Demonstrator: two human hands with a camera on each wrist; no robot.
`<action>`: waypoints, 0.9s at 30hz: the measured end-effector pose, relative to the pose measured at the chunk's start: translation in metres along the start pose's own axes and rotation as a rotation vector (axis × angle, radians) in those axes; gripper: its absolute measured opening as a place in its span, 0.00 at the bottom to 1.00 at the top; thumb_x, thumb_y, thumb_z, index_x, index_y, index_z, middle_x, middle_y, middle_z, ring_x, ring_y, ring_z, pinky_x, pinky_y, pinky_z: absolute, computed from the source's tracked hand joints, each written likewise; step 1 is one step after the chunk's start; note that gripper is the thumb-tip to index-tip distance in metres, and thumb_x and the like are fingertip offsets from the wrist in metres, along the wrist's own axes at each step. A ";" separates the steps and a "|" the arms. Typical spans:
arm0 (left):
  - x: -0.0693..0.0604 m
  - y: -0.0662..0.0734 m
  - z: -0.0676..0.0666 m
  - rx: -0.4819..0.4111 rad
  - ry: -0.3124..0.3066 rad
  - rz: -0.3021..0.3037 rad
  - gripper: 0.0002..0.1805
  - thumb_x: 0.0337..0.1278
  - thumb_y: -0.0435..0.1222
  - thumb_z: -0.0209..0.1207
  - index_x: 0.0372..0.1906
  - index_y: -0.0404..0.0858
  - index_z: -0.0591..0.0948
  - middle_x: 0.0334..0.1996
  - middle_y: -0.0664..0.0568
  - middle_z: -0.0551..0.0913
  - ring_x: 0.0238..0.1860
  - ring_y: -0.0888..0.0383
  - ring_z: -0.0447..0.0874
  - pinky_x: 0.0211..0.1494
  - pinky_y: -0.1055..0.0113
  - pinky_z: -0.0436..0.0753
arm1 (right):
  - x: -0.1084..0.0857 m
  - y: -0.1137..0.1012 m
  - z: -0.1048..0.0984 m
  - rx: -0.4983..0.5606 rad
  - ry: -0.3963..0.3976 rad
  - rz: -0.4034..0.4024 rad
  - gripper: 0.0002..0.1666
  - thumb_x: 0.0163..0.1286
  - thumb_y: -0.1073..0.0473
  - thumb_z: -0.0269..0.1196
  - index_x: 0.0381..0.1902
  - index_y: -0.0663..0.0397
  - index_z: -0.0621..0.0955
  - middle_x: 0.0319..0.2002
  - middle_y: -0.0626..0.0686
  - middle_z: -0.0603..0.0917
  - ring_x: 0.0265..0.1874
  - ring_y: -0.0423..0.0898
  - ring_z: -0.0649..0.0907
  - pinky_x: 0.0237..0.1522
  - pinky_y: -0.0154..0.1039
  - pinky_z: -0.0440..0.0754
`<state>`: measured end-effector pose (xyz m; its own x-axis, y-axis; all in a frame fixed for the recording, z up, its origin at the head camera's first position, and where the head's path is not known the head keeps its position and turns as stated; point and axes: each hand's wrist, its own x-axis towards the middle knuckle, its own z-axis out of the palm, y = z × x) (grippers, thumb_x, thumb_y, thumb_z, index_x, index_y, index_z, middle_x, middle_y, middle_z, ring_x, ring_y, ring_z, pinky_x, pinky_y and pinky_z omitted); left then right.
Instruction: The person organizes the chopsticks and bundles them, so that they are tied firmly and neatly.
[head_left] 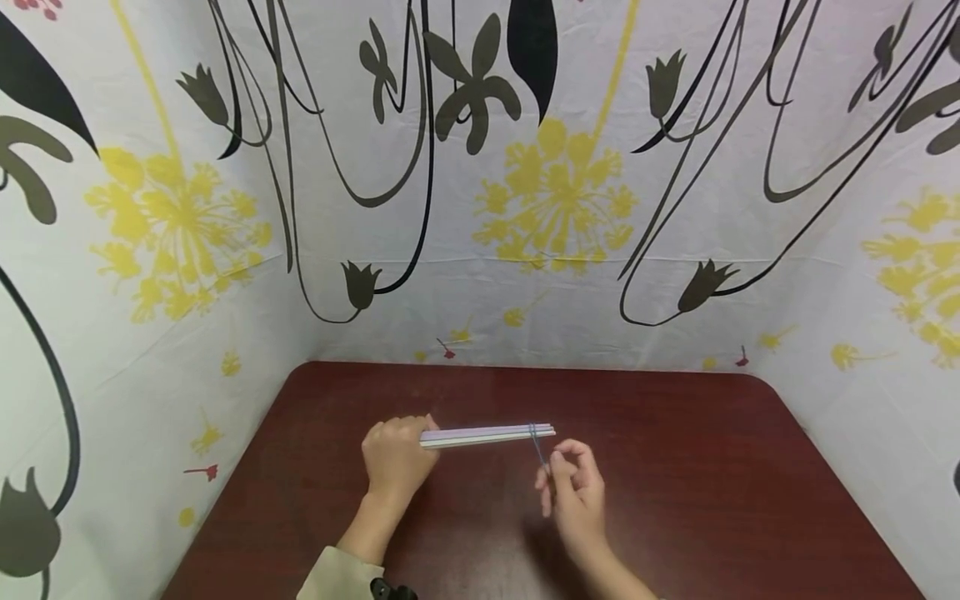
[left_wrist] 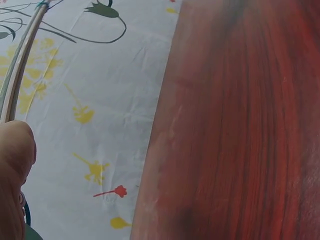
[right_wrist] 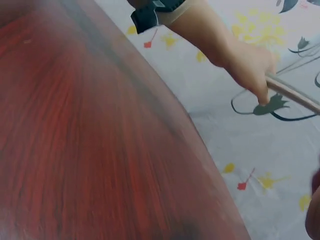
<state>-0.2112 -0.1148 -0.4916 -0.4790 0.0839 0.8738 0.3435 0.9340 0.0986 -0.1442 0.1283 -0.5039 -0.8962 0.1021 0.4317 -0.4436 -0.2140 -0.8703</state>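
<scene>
My left hand (head_left: pixel 397 458) grips one end of a bundle of thin, straight sticks (head_left: pixel 483 435), pale lilac and whitish, held level above the table. A thin blue band or string (head_left: pixel 537 443) loops around the bundle near its right end. Its lower part runs down to my right hand (head_left: pixel 577 496), which pinches it between thumb and fingers. In the left wrist view, my left thumb (left_wrist: pixel 17 150) lies against the sticks (left_wrist: pixel 22 65), with the blue loop (left_wrist: pixel 44 4) at the top edge. The right wrist view shows the left hand (right_wrist: pixel 252 67) from across; just a sliver of right-hand finger (right_wrist: pixel 313 215) appears there.
Beneath both hands is a dark reddish-brown table (head_left: pixel 675 483) with rounded far corners. White cloth (head_left: pixel 450 333) printed with flowers and stems hangs behind it and along both sides. A dark device (head_left: pixel 392 590) is strapped at the left wrist, beside a beige sleeve (head_left: pixel 341 575).
</scene>
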 end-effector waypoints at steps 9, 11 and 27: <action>0.003 0.003 -0.002 -0.010 -0.007 -0.005 0.15 0.42 0.35 0.60 0.08 0.45 0.73 0.06 0.56 0.69 0.09 0.60 0.58 0.15 0.67 0.59 | 0.000 0.002 0.000 -0.146 -0.092 0.144 0.07 0.73 0.69 0.59 0.41 0.69 0.72 0.28 0.65 0.85 0.09 0.39 0.75 0.10 0.40 0.75; 0.003 0.004 -0.002 -0.014 -0.010 -0.002 0.15 0.43 0.34 0.60 0.07 0.45 0.72 0.06 0.57 0.68 0.09 0.61 0.57 0.15 0.68 0.58 | -0.001 0.003 0.001 -0.171 -0.114 0.120 0.05 0.71 0.71 0.60 0.39 0.69 0.73 0.29 0.68 0.85 0.08 0.40 0.75 0.10 0.38 0.75; 0.004 0.010 -0.006 -0.023 -0.036 -0.024 0.17 0.44 0.34 0.62 0.08 0.46 0.71 0.07 0.56 0.69 0.09 0.61 0.57 0.15 0.68 0.58 | -0.006 0.006 0.013 -0.179 -0.218 0.101 0.05 0.70 0.69 0.62 0.42 0.65 0.82 0.30 0.59 0.89 0.05 0.32 0.72 0.04 0.33 0.69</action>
<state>-0.2049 -0.1076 -0.4846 -0.5159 0.0745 0.8534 0.3499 0.9277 0.1305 -0.1408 0.1134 -0.5084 -0.9226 -0.1259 0.3646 -0.3631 -0.0353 -0.9311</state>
